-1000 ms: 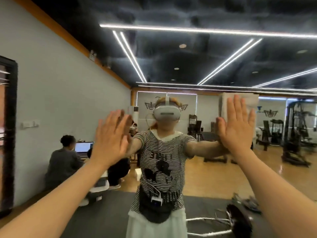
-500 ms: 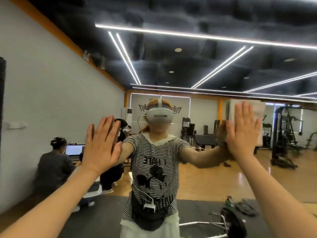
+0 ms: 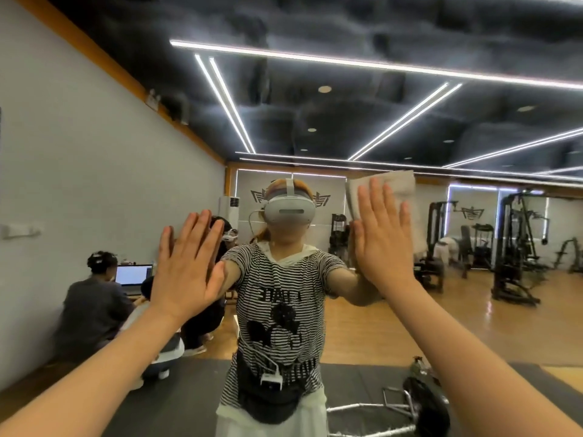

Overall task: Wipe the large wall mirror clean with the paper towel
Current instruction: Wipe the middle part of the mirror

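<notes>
Both arms stretched forward and up toward the mirror (image 3: 410, 310), which fills the view. Left hand (image 3: 186, 269) raised flat, palm to the glass, fingers straight and slightly fanned, thumb out to the right, gripping nothing; actual contact with glass cannot be told. Right hand (image 3: 383, 244) also flat, fingers straight and close together, pressing the paper towel (image 3: 397, 187) against the mirror at upper right of center. Towel white, crumpled at top edge, sticking out above and to the right of the fingertips, rest hidden behind the palm. Not pinched or curled round, just held flat under the open palm.

Reflected in glass: person in striped T-shirt (image 3: 280, 298) with headset (image 3: 288, 211), arms out to meet both hands. Mirrored lettering on shirt chest, too blurred to read. Winged emblem on far wall (image 3: 255, 195), no readable text. Seated person with laptop (image 3: 134, 275) at left, gym machines (image 3: 511, 247) at right, barbell plate (image 3: 426, 402) on dark floor mat.
</notes>
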Demonstrator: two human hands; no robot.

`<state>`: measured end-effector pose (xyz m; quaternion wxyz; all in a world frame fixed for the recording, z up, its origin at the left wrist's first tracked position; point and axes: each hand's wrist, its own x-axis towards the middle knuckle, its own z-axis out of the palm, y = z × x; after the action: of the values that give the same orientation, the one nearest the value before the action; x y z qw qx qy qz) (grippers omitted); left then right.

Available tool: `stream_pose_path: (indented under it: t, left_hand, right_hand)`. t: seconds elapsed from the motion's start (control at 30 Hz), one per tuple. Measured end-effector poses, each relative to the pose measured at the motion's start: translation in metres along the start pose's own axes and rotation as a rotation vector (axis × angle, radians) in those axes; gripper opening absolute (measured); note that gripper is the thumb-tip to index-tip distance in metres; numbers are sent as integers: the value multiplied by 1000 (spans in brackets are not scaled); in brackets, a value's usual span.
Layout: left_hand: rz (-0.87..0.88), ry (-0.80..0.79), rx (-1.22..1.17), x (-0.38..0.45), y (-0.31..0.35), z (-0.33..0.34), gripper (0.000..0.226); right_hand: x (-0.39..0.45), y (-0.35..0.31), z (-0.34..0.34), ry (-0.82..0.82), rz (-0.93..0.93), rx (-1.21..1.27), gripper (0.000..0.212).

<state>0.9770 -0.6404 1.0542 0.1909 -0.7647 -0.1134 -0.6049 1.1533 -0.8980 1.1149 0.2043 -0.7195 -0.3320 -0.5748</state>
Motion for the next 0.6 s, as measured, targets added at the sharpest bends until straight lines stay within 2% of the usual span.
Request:
stream_pose_path:
  t: [0.1, 0.23, 0.4, 0.47, 0.6]
  left_hand:
    - [-3, -11, -17, 0, 0, -1, 68]
    - [-3, -9, -33, 1, 0, 0, 69]
    - [-2, 12, -30, 2, 2, 0, 69]
    - [-7, 4, -28, 2, 2, -1, 69]
    - [-3, -9, -22, 0, 0, 0, 69]
  right_hand:
    - [2, 25, -5, 19, 16, 13, 56]
    - [3, 29, -8, 52, 271, 45, 55]
    - [18, -21, -7, 113, 565, 163, 58]
    - [20, -48, -3, 83, 540, 155, 60]
    - [9, -104, 14, 12, 236, 144, 63]
